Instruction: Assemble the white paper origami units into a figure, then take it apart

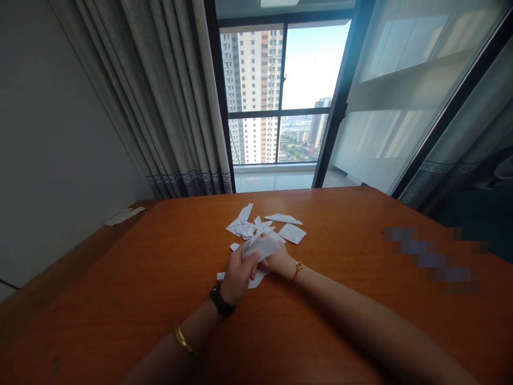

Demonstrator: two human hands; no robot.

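My left hand [237,275] is closed on a piece of white folded paper [262,248], with the thumb lying over its near side. Behind the same paper, my right hand [279,261] grips it from the right; most of its fingers are hidden. Beneath the hands, another folded white paper [256,280] lies on the wooden table [160,299]. Just beyond them is a loose group of folded paper pieces [243,227], some overlapping. A squarish folded paper [293,233] and a long narrow one [284,218] lie to the right of that group.
More white paper [125,215] rests on a ledge at the far left. A pixelated patch [433,259] covers something on the table's right side. Past the table's far edge stand a grey curtain [172,96] and a dark-framed window [280,112].
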